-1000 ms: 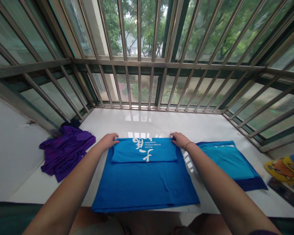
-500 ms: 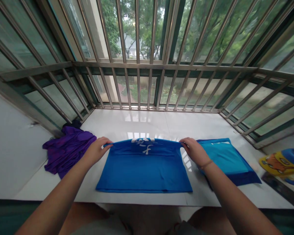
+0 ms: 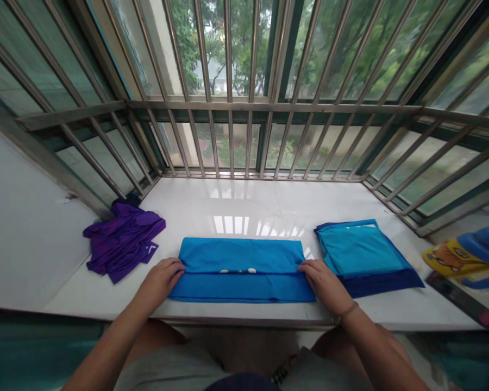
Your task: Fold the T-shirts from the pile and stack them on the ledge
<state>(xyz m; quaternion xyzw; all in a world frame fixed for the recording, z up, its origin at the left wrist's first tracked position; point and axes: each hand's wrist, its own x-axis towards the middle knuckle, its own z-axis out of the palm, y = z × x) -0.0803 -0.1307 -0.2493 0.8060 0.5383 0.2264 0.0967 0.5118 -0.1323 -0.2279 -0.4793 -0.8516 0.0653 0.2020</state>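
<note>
The scene is taken by a single camera worn on the head, aimed forward and downward. The white desk (image 3: 244, 206) is looked upon from above and from close by, its near edge lying low in the frame. The barred window (image 3: 228, 136) beyond is faced squarely. The left hand (image 3: 161, 277) and right hand (image 3: 324, 282) are caught low, reached in from the bottom edge.

The white print (image 3: 236, 270) of the blue shirt (image 3: 240, 255) is almost all hidden under its folded layer; the bits that show cannot be read. Right of the blue shirt, a yellow and blue thing (image 3: 464, 255) is blurred and cut by the picture's edge. Left of it, a dark cloth (image 3: 127, 200) is mostly hidden behind the purple garment (image 3: 122, 239).
</note>
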